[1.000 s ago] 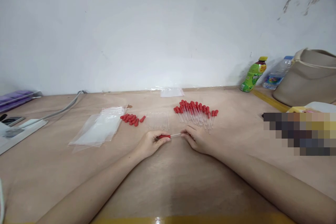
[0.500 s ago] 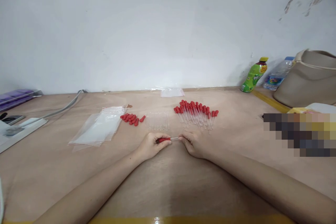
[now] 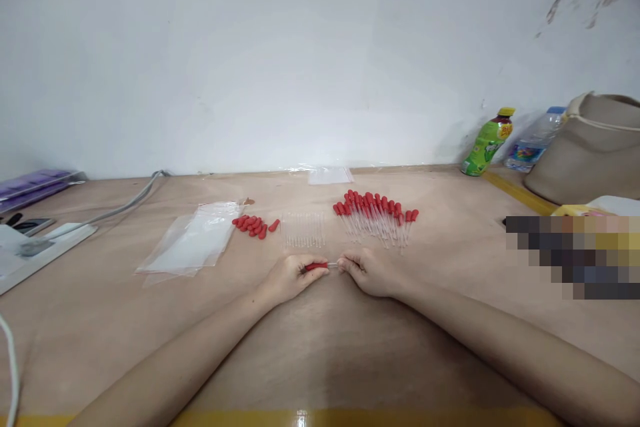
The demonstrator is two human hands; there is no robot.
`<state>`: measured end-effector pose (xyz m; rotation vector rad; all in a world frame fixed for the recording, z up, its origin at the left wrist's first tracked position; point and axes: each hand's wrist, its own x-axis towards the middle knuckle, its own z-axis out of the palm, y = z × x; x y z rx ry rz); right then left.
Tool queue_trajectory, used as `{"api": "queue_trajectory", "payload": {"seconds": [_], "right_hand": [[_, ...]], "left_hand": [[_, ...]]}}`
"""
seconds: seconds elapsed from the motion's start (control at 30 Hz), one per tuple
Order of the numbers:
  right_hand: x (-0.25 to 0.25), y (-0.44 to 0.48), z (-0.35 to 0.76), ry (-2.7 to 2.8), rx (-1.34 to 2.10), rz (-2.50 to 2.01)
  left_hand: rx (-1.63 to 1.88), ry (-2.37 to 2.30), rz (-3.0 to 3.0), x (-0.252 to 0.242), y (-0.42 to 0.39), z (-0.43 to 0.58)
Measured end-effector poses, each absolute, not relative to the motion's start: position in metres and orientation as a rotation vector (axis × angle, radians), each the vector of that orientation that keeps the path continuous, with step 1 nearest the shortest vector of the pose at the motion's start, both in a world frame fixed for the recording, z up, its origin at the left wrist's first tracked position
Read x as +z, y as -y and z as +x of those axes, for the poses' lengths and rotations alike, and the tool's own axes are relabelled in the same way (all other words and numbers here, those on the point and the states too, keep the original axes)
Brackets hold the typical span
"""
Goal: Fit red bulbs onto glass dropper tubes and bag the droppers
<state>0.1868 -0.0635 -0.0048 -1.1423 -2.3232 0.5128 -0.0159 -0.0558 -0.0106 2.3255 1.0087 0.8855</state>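
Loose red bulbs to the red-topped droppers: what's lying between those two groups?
In the head view, a row of clear tubes lies between the loose red bulbs and the red-topped droppers.

Bulbs (image 3: 253, 223) are red; tubes (image 3: 303, 230), clear; tabletop (image 3: 280, 360), brown; bottle (image 3: 485, 148), green with yellow cap (image 3: 507, 111).

1. My left hand (image 3: 291, 277): bare and ungloved; nail detail is too small to make out.
2. My left forearm (image 3: 187, 353): bare, slim at the wrist, broadening toward the near left.
3. Small dark spot (image 3: 253, 301): a single mark close to that wrist.
4. My right hand (image 3: 371, 273): likewise bare, knuckles softly rounded.
5. My right forearm (image 3: 493, 327): bare, smooth in outline, broadening toward the near right.
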Motion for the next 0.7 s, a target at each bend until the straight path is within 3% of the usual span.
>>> {"api": "queue_trajectory", "payload": {"seconds": [0.17,0.37,0.43,0.57,0.7], "right_hand": [[0.016,0.066,0.192,2.425,0.773,-1.206],[0.034,0.057,0.209,2.204,1.381,-1.312],[0.034,0.043,0.212,2.063,1.181,-1.411],[0.031,0.011,0.203,1.839,0.401,-1.698],[0.025,-0.011,0.186,1.816,0.126,-1.926]], "left_hand": [[0.848,-0.888,2.529,-0.004,0.052,-0.019],[0.859,-1.096,2.436,-0.005,0.053,-0.022],[0.845,-1.153,2.401,-0.005,0.053,-0.022],[0.774,-1.137,2.476,-0.004,0.053,-0.022],[0.731,-1.121,2.507,-0.003,0.054,-0.022]]}}
